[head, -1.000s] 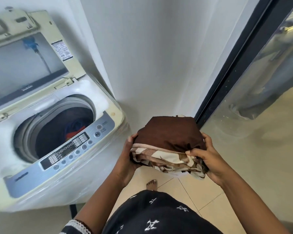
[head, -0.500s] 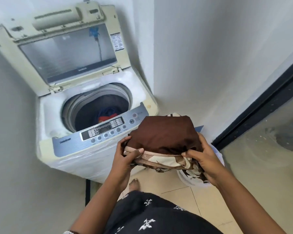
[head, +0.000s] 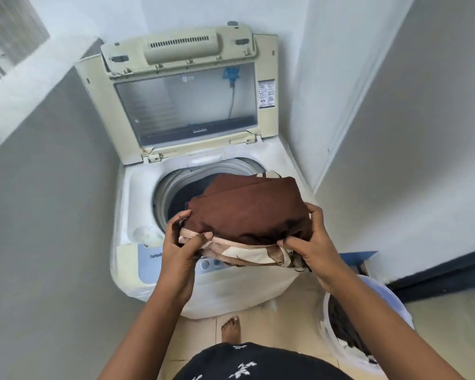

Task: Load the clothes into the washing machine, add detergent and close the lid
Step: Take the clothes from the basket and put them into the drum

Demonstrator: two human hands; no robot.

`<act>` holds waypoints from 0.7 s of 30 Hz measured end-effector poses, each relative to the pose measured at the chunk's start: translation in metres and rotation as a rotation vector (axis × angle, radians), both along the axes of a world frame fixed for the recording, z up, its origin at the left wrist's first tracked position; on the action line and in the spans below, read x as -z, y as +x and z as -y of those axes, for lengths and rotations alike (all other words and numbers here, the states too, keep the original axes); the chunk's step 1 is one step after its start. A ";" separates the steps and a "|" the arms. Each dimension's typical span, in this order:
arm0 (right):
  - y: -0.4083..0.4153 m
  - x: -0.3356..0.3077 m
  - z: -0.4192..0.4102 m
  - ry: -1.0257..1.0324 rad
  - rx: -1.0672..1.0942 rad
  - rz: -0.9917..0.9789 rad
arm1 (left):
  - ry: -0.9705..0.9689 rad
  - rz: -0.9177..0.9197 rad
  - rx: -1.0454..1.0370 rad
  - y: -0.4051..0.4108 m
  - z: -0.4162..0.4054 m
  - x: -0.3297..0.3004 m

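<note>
Head view: left hand (head: pixel 181 250) and right hand (head: pixel 310 242) each grip an edge of the folded brown-and-cream patterned cloth bundle (head: pixel 247 215), held over the open white top-load washing machine drum (head: pixel 173 187). Soft, light, floppy; edge grips suit it.

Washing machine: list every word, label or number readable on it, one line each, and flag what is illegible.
"Turbo...": control panel, left end; the rest is hidden behind the left hand.
Brand mark on the open lid, lower window band: too blurred to read.
Sticker on the lid's right frame: print too small.
Panel buttons: hidden by the clothes bundle.
</note>
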State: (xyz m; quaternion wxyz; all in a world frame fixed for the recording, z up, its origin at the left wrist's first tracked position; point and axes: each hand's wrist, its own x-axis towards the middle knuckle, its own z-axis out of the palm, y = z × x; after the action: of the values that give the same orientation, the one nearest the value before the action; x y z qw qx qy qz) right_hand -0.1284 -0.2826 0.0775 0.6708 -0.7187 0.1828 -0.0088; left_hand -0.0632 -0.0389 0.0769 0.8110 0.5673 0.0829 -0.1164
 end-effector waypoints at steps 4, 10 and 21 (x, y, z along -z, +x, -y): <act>0.064 0.005 -0.014 -0.072 -0.026 0.015 | 0.008 -0.016 -0.028 0.053 -0.017 0.014; 0.141 0.047 -0.030 -0.160 -0.090 -0.129 | 0.272 -0.267 0.052 0.121 -0.031 0.056; 0.179 0.095 -0.040 -0.224 -0.193 -0.418 | 0.422 -0.387 0.226 0.142 -0.035 0.107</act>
State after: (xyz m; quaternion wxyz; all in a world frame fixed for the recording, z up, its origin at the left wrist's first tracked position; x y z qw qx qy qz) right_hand 0.0507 -0.2421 -0.0178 0.5324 -0.7889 0.2460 0.1836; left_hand 0.0789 -0.0034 -0.0298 0.6264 0.6960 0.1946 -0.2921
